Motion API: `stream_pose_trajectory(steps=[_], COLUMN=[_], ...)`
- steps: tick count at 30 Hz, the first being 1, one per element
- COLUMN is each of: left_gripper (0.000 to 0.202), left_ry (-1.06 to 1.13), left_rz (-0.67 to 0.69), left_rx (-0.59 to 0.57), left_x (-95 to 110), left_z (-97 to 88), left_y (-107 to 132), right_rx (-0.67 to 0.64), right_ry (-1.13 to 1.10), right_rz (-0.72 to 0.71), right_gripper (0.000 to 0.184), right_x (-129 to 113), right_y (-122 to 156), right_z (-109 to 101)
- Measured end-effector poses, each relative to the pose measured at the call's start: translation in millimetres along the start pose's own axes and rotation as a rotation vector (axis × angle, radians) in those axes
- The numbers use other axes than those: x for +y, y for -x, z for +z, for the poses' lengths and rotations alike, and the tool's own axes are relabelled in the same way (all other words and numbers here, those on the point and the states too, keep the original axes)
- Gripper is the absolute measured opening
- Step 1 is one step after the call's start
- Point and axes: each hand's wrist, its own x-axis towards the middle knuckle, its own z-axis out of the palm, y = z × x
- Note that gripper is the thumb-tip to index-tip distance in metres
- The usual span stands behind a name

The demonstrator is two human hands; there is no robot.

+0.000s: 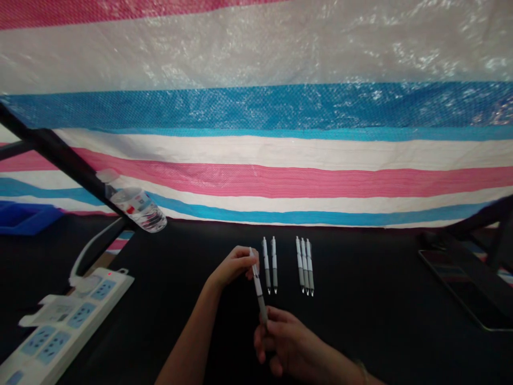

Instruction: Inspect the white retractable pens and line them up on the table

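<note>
- A pen [258, 289] is held above the black bench [360, 321], tilted a little, its white end up and away from the person and its grey end towards them.
- The left hand [234, 264] pinches the white top end of the pen between thumb and fingertips.
- The right hand [284, 342] is closed around the grey lower end, fingers curled under it.
- Just beyond the held pen, a pair of pens [270, 264] lies flat on the bench, side by side with tips pointing towards the person.
- A little further right, set apart by a gap, a group of three pens [304, 266] lies the same way, packed close together.
- Nothing stands between the hands and these two groups.
- To the left, a white power strip [60, 326] with blue sockets lies slantwise at the bench edge, with a red light showing and a white cable curving off it.
- A clear water bottle [134, 206] leans against a black bar [60, 155] that runs diagonally across the left side.
- A blue tray [24, 216] sits at the far left.
- A dark phone [460, 289] lies flat on the right, well apart from the pens.
- A striped tarp [280, 107] in pink, white and blue closes off the back of the bench.
</note>
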Motion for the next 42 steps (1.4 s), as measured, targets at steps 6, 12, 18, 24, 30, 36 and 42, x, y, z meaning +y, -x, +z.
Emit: stream_pose_trajectory(steps=[6, 12, 18, 24, 30, 36, 42], left_gripper=[0.04, 0.037, 0.04, 0.04, 0.036, 0.035, 0.035], left_ry=[0.004, -0.005, -0.004, -0.018, -0.044, 0.014, 0.139], left_rz=[0.0, 0.003, 0.017, 0.026, 0.044, 0.112, 0.261], left_rx=[-0.026, -0.032, -0.034, -0.027, -0.011, 0.105, 0.304], left_x=[-1, -1, -2, -3, -5, -4, -3], left_z=[-1.8, -3.7, -3.5, -4.4, -3.3, -6.0, -17.0], left_y=[-1, 0, -1, -1, 1, 1, -2], right_rx=[0.015, 0.019, 0.001, -0.039, -0.072, -0.038, -0.006], right_ry=[-0.002, 0.018, 0.017, 0.019, 0.111, 0.172, 0.143], right_rz=[-0.008, 0.009, 0.011, 0.0, 0.022, -0.011, -0.032], right_gripper=[0.041, 0.041, 0.04, 0.042, 0.039, 0.039, 0.048], right_x=[2, 3, 4, 5, 12, 23, 26], right_y=[-1, -2, -3, -3, -7, -8, -12], right_z=[-2, -2, -5, -6, -11, -17, -21])
